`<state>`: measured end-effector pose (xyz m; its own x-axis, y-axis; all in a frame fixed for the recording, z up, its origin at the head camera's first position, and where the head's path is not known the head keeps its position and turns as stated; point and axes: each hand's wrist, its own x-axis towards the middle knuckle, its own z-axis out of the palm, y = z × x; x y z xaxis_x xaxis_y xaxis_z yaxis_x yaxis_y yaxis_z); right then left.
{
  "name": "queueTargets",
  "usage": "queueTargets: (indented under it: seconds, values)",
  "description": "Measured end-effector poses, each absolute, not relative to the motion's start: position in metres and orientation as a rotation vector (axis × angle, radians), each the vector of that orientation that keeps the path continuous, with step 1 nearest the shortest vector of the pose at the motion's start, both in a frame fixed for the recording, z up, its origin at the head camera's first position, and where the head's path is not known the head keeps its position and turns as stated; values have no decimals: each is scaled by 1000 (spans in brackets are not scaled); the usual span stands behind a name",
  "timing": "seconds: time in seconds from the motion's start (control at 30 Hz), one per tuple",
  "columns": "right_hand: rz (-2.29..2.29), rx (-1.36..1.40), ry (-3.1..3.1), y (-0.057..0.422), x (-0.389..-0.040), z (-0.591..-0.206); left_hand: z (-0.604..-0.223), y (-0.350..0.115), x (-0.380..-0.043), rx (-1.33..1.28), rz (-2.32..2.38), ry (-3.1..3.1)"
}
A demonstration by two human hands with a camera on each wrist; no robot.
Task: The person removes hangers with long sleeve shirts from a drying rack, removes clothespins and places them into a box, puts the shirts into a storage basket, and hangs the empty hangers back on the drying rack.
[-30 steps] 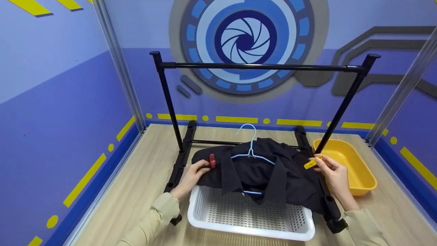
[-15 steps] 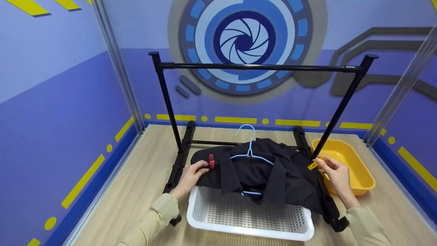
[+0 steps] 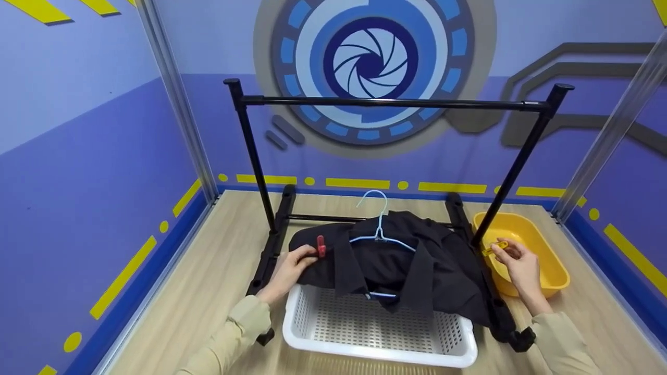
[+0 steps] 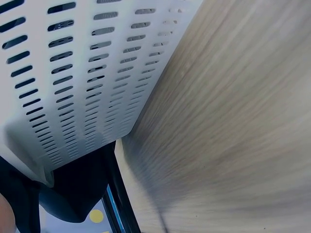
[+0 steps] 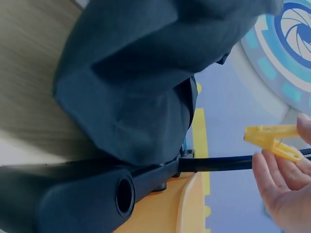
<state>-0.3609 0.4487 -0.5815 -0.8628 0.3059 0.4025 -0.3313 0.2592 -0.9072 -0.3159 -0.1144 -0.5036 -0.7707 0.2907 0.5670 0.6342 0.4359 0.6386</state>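
Observation:
A black collared shirt [image 3: 453, 276] is spread on a light blue wire hanger [image 3: 379, 229], draped over the back of a white perforated basket [image 3: 375, 350]. At the shirt's left shoulder my left hand [image 3: 289, 268] grips the cloth, its fingertips beside an upright red clothespin [image 3: 321, 247]. My right hand [image 3: 523, 266] pinches a yellow clothespin [image 3: 495, 248] between thumb and fingers, apart from the shirt and overlapping a yellow tub [image 3: 557, 265] in the head view. The right wrist view shows this clothespin [image 5: 272, 137] from the side, with the shirt's sleeve [image 5: 136, 97] hanging nearby.
A black garment rack [image 3: 385, 102] stands around the shirt, its feet [image 3: 503, 323] on both sides of the basket. Its right post [image 3: 513, 182] rises between the shirt and the tub. Printed wall panels [image 3: 104, 182] enclose the wooden table [image 3: 208, 260].
My right hand has moved right with the yellow clothespin, away from the shirt's sleeve and over the yellow tub. My left hand stays at the shirt's shoulder.

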Motion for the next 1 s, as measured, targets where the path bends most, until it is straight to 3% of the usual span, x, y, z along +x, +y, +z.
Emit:
queueTargets:
  seconds: [0.33,1.0]
  values:
    - [1305,-194,-2342,381,-293,-481,-504,-115,-316,-786,-1261,-2322]
    - [1178,-219,-2488,399,-296,-486,-504,-116,-316,-783,-1296,-2341]
